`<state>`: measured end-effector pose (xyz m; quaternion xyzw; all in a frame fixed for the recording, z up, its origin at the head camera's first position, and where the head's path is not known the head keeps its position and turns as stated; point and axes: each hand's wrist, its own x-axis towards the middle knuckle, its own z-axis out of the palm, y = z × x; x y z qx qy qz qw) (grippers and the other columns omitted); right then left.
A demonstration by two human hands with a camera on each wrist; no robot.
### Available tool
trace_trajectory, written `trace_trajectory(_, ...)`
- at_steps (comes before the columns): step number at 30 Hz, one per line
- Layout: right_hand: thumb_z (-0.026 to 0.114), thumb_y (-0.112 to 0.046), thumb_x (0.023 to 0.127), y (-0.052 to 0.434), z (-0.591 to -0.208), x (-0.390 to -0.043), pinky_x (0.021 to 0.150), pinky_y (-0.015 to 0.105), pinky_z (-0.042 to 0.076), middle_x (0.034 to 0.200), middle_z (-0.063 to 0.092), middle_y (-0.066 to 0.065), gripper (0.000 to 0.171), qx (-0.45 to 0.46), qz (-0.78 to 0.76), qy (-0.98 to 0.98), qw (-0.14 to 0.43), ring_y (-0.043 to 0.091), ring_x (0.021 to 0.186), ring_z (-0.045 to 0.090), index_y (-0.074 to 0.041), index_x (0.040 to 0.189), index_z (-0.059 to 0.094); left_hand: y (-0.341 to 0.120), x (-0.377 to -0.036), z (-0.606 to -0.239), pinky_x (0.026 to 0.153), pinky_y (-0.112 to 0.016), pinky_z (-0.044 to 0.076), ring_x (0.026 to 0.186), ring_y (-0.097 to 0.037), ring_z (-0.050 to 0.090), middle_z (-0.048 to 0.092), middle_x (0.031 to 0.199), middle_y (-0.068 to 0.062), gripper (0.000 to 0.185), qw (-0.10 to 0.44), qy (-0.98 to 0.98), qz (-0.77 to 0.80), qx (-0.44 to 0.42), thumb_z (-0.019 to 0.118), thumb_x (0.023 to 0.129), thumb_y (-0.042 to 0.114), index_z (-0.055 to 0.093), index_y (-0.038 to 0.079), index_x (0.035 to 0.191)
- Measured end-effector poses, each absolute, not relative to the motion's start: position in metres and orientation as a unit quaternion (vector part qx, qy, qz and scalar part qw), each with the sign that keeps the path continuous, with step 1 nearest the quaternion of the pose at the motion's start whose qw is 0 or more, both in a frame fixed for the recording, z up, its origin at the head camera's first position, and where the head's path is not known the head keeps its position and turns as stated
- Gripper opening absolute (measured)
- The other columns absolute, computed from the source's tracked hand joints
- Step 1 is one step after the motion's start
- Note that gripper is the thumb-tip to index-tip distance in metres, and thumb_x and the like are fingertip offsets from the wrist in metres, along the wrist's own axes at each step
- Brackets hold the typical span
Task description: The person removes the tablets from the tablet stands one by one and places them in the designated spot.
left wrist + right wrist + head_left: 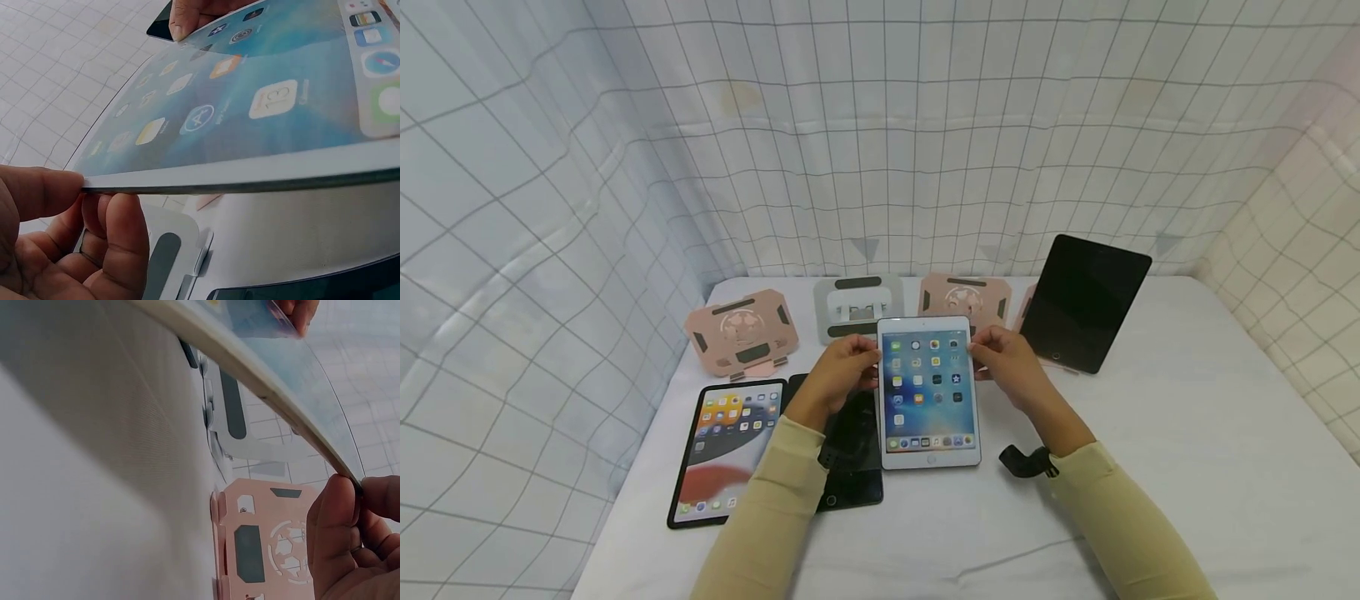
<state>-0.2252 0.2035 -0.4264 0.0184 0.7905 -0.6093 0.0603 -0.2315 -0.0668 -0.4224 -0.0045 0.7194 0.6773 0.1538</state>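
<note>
While the white tablet (929, 392) is hovering above the table (1187, 450), I'm watching both hands — left hand (842, 371), right hand (1003, 360) — pinching its top corners, grey stand (857, 307) just behind.

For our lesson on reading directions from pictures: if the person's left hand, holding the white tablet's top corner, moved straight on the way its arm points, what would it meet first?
Most likely the grey stand, directly behind the left hand and the white tablet. In the left wrist view it sits just beneath the fingers, though depth is hard to judge.
</note>
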Motion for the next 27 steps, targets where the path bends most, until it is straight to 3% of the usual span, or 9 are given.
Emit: trace_trajectory(27,0.055,-0.012,0.101,0.202,-0.446,-0.222,0.071,0.03,0.058,0.101,0.061,0.016,0.012,0.019,-0.597,0.795,0.106,0.025,0.084,0.06,-0.001,0.105,0.056,-0.07,-0.22,-0.438,0.063,-0.024,0.057,0.077,-0.017,0.056,0.055,0.095,-0.011,0.011,0.19,0.717,0.669,-0.048,0.055,0.101,0.007,0.056,0.0,0.11)
